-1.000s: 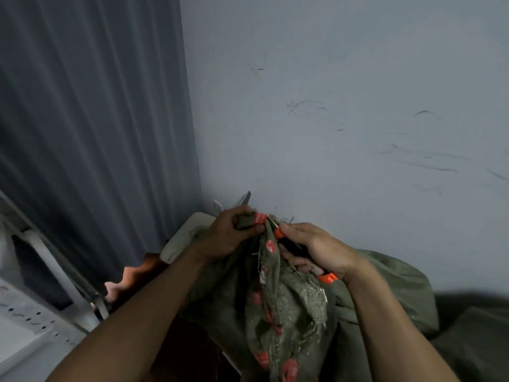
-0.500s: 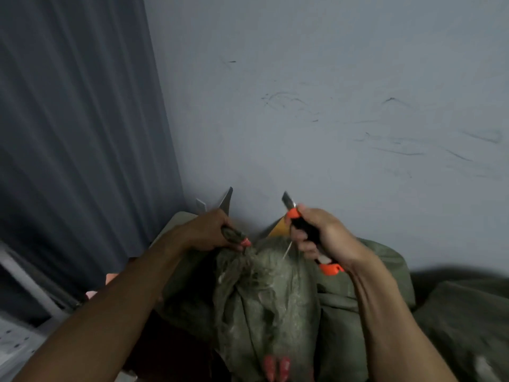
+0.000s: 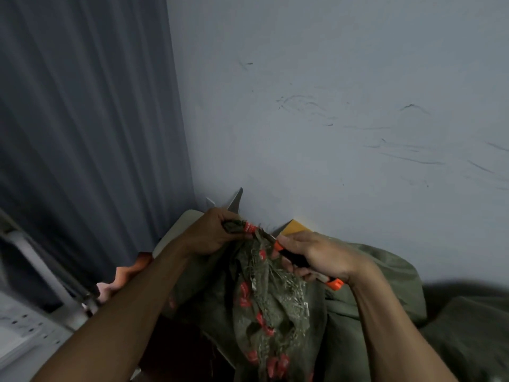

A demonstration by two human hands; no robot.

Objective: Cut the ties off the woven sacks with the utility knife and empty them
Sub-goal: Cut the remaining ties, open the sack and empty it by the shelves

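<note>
Grey curtain (image 3: 82,133) hangs far left; next to it the L hand (image 3: 212,234) is clenched round the bunched neck end of the green woven sack (image 3: 271,301), w/ a red tie (image 3: 249,228) wrapped round that neck just beside the fingertips. The sack, red print on it, hangs down centre frame btwn both forearms, in front of a scuffed pale wall (image 3: 330,106). R hand (image 3: 316,257) grips the orange-and-black utility knife (image 3: 298,261), blade end pointing up-left and reaching the neck right by the tie; more green sacking (image 3: 391,288) lies behind that wrist.
</note>
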